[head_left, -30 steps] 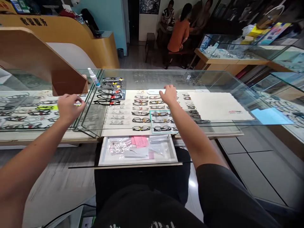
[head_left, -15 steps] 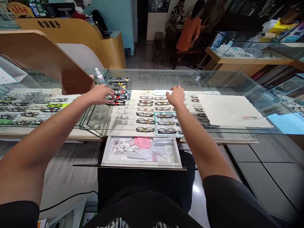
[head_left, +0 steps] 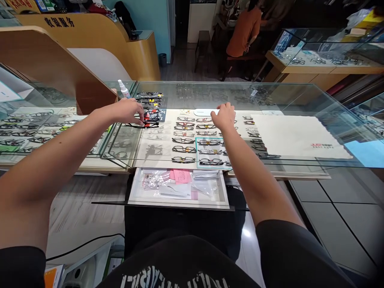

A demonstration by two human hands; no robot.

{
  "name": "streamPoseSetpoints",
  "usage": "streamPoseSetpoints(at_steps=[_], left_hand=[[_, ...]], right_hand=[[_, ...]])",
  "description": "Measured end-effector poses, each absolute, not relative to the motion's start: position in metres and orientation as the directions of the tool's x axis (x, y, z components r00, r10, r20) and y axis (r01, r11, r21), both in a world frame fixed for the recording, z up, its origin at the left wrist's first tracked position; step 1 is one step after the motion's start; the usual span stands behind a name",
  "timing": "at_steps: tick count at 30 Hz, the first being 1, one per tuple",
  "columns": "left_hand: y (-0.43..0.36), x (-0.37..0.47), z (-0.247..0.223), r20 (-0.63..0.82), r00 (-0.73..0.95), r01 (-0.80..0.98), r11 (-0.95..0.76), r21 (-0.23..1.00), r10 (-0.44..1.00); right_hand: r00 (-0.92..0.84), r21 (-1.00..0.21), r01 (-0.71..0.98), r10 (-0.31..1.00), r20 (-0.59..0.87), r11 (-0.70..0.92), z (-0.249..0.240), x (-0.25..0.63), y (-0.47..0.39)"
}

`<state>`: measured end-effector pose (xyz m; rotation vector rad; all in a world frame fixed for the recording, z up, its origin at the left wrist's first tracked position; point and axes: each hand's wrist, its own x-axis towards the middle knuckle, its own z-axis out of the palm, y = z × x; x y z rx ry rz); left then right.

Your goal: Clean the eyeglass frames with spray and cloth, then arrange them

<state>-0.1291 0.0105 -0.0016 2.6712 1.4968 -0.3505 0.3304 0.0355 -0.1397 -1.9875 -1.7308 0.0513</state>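
Note:
My left hand (head_left: 131, 111) is over the near end of a column of eyeglasses on the glass counter top. Its fingers are bent around the nearest dark eyeglasses (head_left: 151, 125), which bear a red tag; the fingertips are partly hidden. More eyeglasses (head_left: 149, 100) with yellow and red tags lie behind them. Just beyond this hand stands a white spray bottle (head_left: 123, 89). My right hand (head_left: 225, 117) rests on the glass top (head_left: 186, 94), thumb apart from the loosely curled fingers, with nothing visible in it. Rows of eyeglasses (head_left: 183, 149) show beneath the glass between my hands.
Below the counter a drawer (head_left: 180, 205) is pulled out, with plastic bags and pink paper inside. A wooden-backed panel (head_left: 60, 68) stands at left. A white sheet (head_left: 297, 136) lies at right. A person in orange (head_left: 244, 32) sits farther back.
The view has tipped slightly downward. The nearest eyeglasses have shifted a little left under my left hand. My right hand stays at about the same spot on the glass.

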Motion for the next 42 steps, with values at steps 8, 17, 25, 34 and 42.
streamPoseSetpoints(at_steps=[8,17,25,34,42], left_hand=[[-0.120,-0.103,0.051,-0.362,0.627,0.779,-0.562,0.277,0.690],[-0.214,-0.070,-0.019,-0.483,0.750,0.657,-0.426,0.622,0.452],[-0.183,-0.082,-0.084,-0.495,0.639,0.769,-0.488,0.412,0.589],[-0.145,-0.089,-0.165,-0.329,0.476,0.871,-0.489,0.049,0.815],[-0.103,-0.097,-0.182,-0.309,0.448,0.888,-0.458,0.043,0.839]], right_hand=[[0.195,-0.384,0.921,0.935,0.296,-0.070,-0.146,0.333,0.042],[0.201,-0.345,0.935,0.924,0.325,-0.081,-0.160,0.339,0.055],[0.195,-0.335,0.939,0.924,0.329,-0.079,-0.159,0.339,0.055],[0.188,-0.333,0.940,0.928,0.322,-0.075,-0.156,0.338,0.052],[0.187,-0.334,0.940,0.926,0.327,-0.071,-0.158,0.339,0.053]])
